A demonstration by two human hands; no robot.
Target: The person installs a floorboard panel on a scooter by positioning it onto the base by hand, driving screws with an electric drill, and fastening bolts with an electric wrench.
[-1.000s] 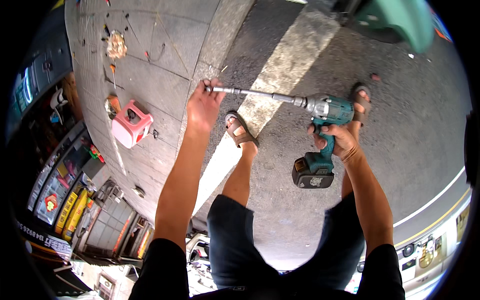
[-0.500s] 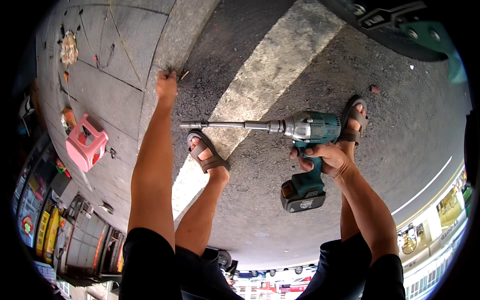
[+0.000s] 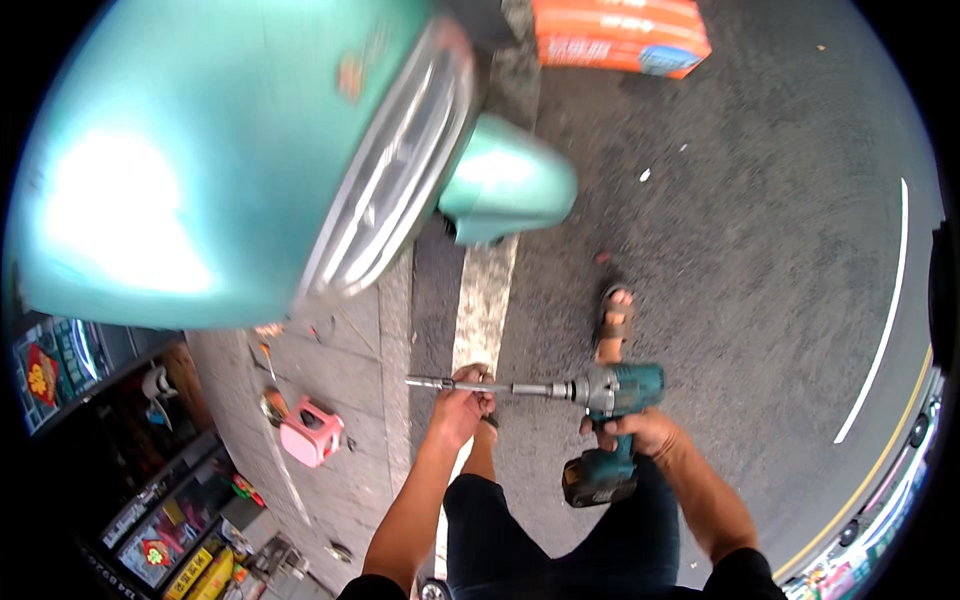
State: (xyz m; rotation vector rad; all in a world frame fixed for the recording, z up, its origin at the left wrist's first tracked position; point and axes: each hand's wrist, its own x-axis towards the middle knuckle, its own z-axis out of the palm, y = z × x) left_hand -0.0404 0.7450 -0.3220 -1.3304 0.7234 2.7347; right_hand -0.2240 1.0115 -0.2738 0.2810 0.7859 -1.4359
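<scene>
My right hand (image 3: 645, 432) is wrapped around the grip of a teal and grey cordless impact wrench (image 3: 622, 390) with a dark battery at its base. A long metal extension bar (image 3: 535, 390) runs left from the wrench and ends in a socket (image 3: 430, 382). My left hand (image 3: 460, 410) is closed, its fingers curled right at the bar just behind the socket. Whether those fingers grip the bar or a small piece is too hard to make out.
A glossy turquoise vehicle body (image 3: 250, 200) with a long light and a fender (image 3: 510, 185) fills the upper left. Beyond it lies an orange box (image 3: 620, 35). On the paving at left stand a pink plastic stool (image 3: 312, 432) and an orange-handled tool (image 3: 267, 360).
My left hand has come from the kerb to the wrench's extension bar. The view has tilted up, bringing in the turquoise body and orange box. My right hand still holds the wrench.
</scene>
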